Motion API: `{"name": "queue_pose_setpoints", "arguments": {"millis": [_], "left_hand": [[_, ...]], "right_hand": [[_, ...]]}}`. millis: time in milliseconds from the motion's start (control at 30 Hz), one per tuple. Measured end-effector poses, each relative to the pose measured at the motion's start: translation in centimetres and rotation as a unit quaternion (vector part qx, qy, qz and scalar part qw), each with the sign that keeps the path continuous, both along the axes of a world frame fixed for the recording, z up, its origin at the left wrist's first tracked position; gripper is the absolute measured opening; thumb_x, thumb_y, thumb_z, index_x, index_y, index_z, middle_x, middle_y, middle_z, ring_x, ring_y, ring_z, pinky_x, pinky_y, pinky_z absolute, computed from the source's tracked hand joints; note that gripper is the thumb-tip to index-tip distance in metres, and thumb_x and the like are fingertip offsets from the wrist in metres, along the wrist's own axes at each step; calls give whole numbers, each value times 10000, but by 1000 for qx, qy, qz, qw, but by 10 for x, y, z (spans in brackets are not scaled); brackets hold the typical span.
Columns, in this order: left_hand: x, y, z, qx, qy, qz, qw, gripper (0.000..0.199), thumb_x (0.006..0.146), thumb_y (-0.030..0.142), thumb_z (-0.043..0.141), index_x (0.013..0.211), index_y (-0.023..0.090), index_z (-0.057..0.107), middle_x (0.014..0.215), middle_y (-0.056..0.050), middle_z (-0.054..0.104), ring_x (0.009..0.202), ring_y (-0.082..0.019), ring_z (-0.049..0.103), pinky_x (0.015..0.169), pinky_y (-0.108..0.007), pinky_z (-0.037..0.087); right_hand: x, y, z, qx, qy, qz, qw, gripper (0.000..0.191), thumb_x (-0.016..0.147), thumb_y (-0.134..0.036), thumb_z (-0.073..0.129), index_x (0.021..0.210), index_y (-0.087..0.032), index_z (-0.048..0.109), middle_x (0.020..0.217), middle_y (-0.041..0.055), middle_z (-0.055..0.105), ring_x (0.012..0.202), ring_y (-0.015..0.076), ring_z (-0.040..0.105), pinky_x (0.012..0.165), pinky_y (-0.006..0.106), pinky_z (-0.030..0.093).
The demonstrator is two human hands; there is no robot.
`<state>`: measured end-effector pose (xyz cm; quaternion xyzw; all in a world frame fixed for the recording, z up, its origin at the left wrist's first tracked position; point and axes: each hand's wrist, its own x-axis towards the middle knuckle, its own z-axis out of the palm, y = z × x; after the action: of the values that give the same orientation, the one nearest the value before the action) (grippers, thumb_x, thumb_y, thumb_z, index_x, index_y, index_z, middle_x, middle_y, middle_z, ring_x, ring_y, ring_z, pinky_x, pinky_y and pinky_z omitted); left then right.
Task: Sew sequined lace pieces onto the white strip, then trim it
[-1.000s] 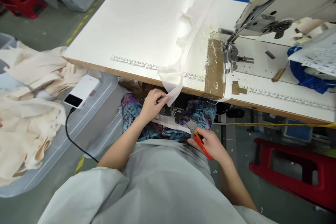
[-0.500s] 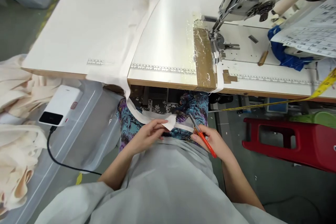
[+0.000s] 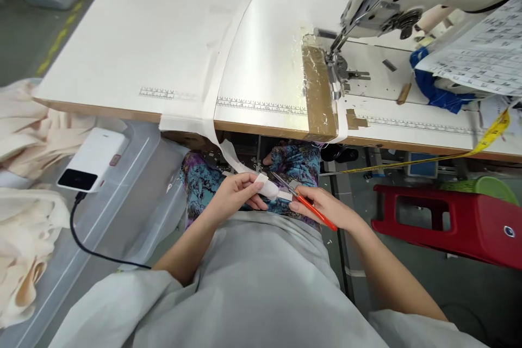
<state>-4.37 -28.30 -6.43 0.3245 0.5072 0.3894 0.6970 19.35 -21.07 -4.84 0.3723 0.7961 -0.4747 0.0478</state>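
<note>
My left hand point(image 3: 240, 194) pinches the end of a white fabric strip point(image 3: 268, 187) above my lap. From there the strip point(image 3: 231, 157) rises to the table edge and runs back across the tabletop. My right hand point(image 3: 322, 206) is closed around orange-handled scissors point(image 3: 316, 212), their metal blades pointing up and left toward the strip's end. A small pale piece point(image 3: 284, 196) lies by the fingers of my right hand, close to the blades; whether it is joined to the strip I cannot tell.
A sewing machine point(image 3: 391, 11) stands at the right on the white table point(image 3: 163, 27). A yellow tape measure point(image 3: 491, 133) hangs by the edge. A red stool point(image 3: 481, 228) is at the right. Left, a clear plastic bin point(image 3: 118, 201) bears cream fabric point(image 3: 32, 250) and a white power bank point(image 3: 93, 160).
The strip has shifted right on the table and hangs shorter below the edge. Both hands have come closer together, and the scissor blades now lie nearer the strip's end.
</note>
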Motion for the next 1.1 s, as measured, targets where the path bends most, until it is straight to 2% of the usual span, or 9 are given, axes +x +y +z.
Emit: {"name": "queue_pose_setpoints", "arguments": {"millis": [167, 300, 400, 567, 833, 1000, 1100], "left_hand": [[-6, -1, -10, -46, -20, 51, 997, 513, 691, 616, 770, 838, 144, 633, 667, -55, 732, 631, -200, 734, 577, -236, 558], [-8, 1, -15, -56, -15, 73, 996, 513, 666, 616, 786, 794, 147, 620, 646, -32, 711, 586, -198, 723, 533, -232, 547], [-8, 4, -16, -58, -14, 74, 995, 517, 656, 617, 790, 798, 145, 633, 620, -29, 701, 573, -195, 719, 531, -228, 546], [-5, 8, -20, -61, -8, 83, 995, 506, 659, 608, 787, 798, 147, 634, 602, -33, 696, 565, -205, 716, 531, -240, 544], [-5, 10, -22, -72, -11, 81, 994, 484, 653, 590, 792, 789, 142, 667, 636, -46, 717, 552, -190, 705, 541, -246, 549], [-4, 11, -20, -84, -18, 80, 993, 485, 631, 586, 809, 768, 145, 661, 592, -36, 705, 535, -178, 698, 528, -226, 539], [-5, 11, -18, -85, -24, 69, 994, 472, 644, 584, 802, 717, 150, 632, 557, -34, 692, 530, -176, 695, 528, -221, 532]], "right_hand": [[-16, 21, -6, -32, -5, 83, 996, 540, 863, -701, 475, 636, -238, 315, 610, -61, 312, 561, 106, 290, 482, 232, 252], [-23, 27, -9, -42, -6, 106, 993, 554, 855, -723, 461, 627, -240, 315, 589, -67, 295, 545, 103, 280, 481, 233, 238], [-25, 29, -12, -25, -19, 109, 994, 557, 855, -729, 451, 627, -241, 311, 573, -72, 288, 531, 103, 279, 487, 238, 226], [-25, 29, -15, 53, -59, 95, 992, 554, 860, -728, 438, 632, -241, 304, 557, -69, 317, 520, 110, 291, 509, 264, 197], [-23, 28, -21, 83, -47, 80, 992, 595, 855, -754, 414, 578, -238, 309, 518, -56, 331, 507, 110, 248, 500, 267, 198], [-27, 29, -22, 137, -91, 98, 982, 537, 868, -722, 426, 633, -240, 386, 563, -23, 439, 512, 135, 336, 519, 274, 200], [-30, 30, -22, 140, -89, 104, 981, 519, 875, -703, 429, 644, -241, 377, 581, -16, 456, 520, 140, 355, 525, 277, 198]]}}
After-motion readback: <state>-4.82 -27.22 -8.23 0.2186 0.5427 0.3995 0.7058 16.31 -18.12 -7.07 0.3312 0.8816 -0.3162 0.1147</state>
